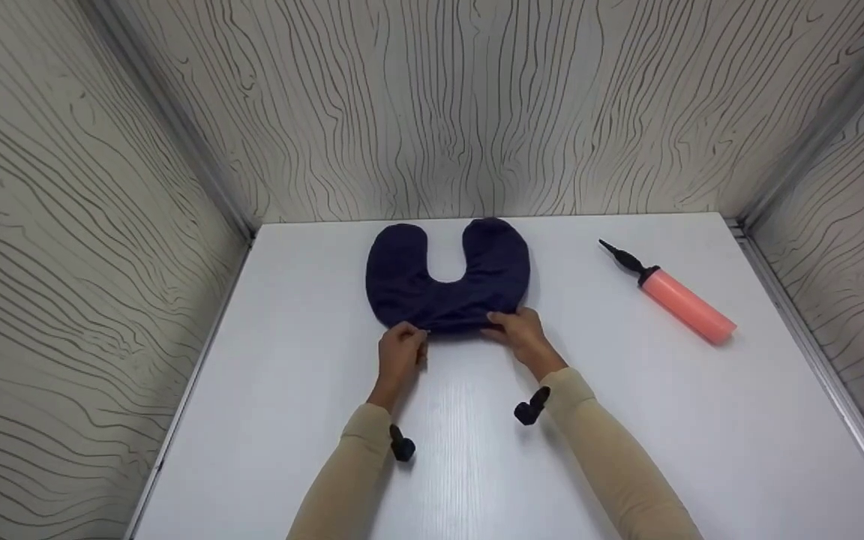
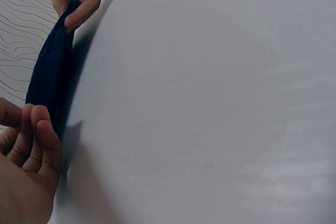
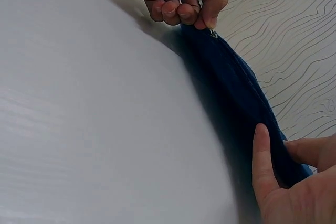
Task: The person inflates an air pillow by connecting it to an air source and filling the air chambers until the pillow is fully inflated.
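A dark blue U-shaped neck pillow (image 1: 447, 300) lies flat on the white table, its two ends pointing to the back wall. Along its near edge runs a zipper (image 3: 247, 72), with a small metal zipper pull (image 3: 213, 33) at the left end. My left hand (image 1: 402, 352) pinches that pull between thumb and finger, the other fingers curled. On the right part of the same edge, my right hand (image 1: 520, 335) grips the fabric, thumb on one side and fingers on the other. In the left wrist view the pillow edge (image 2: 50, 72) stretches between both hands.
To the right on the white table (image 1: 289, 360) lies a hand pump (image 1: 687, 304) with a pink barrel and a black nozzle pointing to the back left. Wood-patterned panels (image 1: 439, 112) stand at the back and both sides.
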The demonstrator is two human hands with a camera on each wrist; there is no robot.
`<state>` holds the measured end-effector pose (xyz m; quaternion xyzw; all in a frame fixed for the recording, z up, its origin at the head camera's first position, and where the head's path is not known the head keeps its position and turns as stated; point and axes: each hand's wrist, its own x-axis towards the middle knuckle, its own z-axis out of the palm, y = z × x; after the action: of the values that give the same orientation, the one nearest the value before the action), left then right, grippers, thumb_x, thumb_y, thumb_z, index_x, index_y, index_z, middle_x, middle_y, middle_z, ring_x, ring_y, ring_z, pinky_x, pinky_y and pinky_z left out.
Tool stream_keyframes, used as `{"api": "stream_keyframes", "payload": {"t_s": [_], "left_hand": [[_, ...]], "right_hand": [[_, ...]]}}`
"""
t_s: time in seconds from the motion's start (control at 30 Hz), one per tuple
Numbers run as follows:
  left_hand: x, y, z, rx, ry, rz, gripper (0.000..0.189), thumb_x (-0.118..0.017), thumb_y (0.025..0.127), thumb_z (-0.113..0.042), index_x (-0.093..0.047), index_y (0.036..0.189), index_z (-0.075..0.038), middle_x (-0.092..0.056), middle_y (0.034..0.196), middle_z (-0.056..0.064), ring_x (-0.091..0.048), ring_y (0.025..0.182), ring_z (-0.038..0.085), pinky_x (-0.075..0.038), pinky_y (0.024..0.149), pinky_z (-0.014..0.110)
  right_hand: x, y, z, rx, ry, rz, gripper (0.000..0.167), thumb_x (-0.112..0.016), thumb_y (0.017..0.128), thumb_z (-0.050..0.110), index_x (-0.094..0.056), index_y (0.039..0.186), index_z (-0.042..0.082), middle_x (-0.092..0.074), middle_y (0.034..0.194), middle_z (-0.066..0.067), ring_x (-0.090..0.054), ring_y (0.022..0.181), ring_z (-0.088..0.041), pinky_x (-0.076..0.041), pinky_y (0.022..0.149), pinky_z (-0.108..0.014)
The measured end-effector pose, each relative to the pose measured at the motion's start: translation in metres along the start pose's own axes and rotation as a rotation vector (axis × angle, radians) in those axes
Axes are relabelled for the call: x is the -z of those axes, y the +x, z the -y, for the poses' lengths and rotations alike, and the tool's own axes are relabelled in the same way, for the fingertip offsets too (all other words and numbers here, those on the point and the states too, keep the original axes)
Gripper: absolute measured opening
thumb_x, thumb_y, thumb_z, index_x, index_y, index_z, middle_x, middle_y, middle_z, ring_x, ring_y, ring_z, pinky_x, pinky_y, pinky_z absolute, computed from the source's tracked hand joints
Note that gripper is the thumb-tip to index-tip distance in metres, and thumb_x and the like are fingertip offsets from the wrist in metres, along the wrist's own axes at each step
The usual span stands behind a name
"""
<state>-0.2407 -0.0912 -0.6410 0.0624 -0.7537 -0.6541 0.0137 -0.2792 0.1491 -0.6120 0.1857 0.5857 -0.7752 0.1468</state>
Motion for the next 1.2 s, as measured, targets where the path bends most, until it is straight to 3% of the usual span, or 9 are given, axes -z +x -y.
{"api": "stream_keyframes", "payload": {"t_s": [0.17,0.47,0.57,0.7,0.8,1.0,1.2], "left_hand": [[0.008,0.003,0.004,0.001,0.009,-0.027,0.019,-0.066,0.102,-0.013,-0.069,0.086,-0.004,-0.064,0.072,0.004,-0.057,0.057,0.013,-0.05,0.053,0.024],[0.018,0.006,0.004,0.04,0.005,-0.088,0.018,-0.069,0.1,-0.013,-0.067,0.083,-0.006,-0.065,0.071,0.005,-0.059,0.057,0.013,-0.052,0.053,0.024],[0.019,0.006,0.003,0.036,0.008,-0.091,0.019,-0.069,0.1,-0.012,-0.067,0.082,-0.005,-0.065,0.07,0.006,-0.058,0.057,0.013,-0.052,0.053,0.024],[0.02,0.006,0.003,0.023,0.015,-0.091,0.019,-0.068,0.1,-0.012,-0.067,0.082,-0.005,-0.064,0.068,0.004,-0.056,0.054,0.013,-0.05,0.051,0.023],[0.022,0.008,0.005,0.022,0.009,-0.089,0.019,-0.067,0.101,-0.012,-0.067,0.082,-0.006,-0.064,0.067,0.003,-0.057,0.055,0.013,-0.049,0.05,0.023],[0.028,0.011,0.008,0.052,-0.045,-0.14,0.019,-0.067,0.099,-0.011,-0.064,0.081,-0.007,-0.066,0.07,0.007,-0.061,0.058,0.013,-0.053,0.051,0.023],[0.031,0.013,0.009,0.064,-0.076,-0.14,0.018,-0.067,0.1,-0.01,-0.064,0.083,-0.005,-0.068,0.074,0.013,-0.062,0.058,0.013,-0.053,0.051,0.023]], "right_hand": [[0.004,0.002,-0.001,0.021,0.01,-0.004,0.067,-0.061,0.102,-0.006,-0.026,0.158,-0.017,-0.044,0.149,-0.028,-0.065,0.124,-0.035,-0.061,0.107,-0.041],[0.011,0.002,0.002,0.022,0.012,-0.005,0.065,-0.061,0.101,-0.007,-0.028,0.155,-0.018,-0.042,0.151,-0.03,-0.074,0.096,-0.024,-0.064,0.101,-0.04],[0.011,0.002,0.003,0.024,0.004,0.006,0.065,-0.061,0.101,-0.007,-0.027,0.156,-0.018,-0.041,0.153,-0.031,-0.074,0.104,-0.029,-0.064,0.102,-0.04],[0.01,0.002,0.002,0.023,-0.006,0.041,0.068,-0.059,0.102,-0.007,-0.023,0.159,-0.016,-0.039,0.156,-0.029,-0.063,0.127,-0.034,-0.062,0.105,-0.039],[0.01,0.002,0.001,0.017,0.0,0.052,0.07,-0.058,0.102,-0.008,-0.021,0.161,-0.015,-0.039,0.156,-0.028,-0.057,0.136,-0.035,-0.061,0.107,-0.038],[0.011,0.004,0.002,0.005,0.01,0.023,0.068,-0.06,0.101,-0.008,-0.024,0.158,-0.017,-0.041,0.154,-0.029,-0.063,0.132,-0.039,-0.06,0.109,-0.042],[0.012,0.004,0.002,0.003,0.025,0.028,0.068,-0.06,0.101,-0.009,-0.023,0.158,-0.017,-0.041,0.152,-0.027,-0.065,0.12,-0.031,-0.061,0.107,-0.041]]}}
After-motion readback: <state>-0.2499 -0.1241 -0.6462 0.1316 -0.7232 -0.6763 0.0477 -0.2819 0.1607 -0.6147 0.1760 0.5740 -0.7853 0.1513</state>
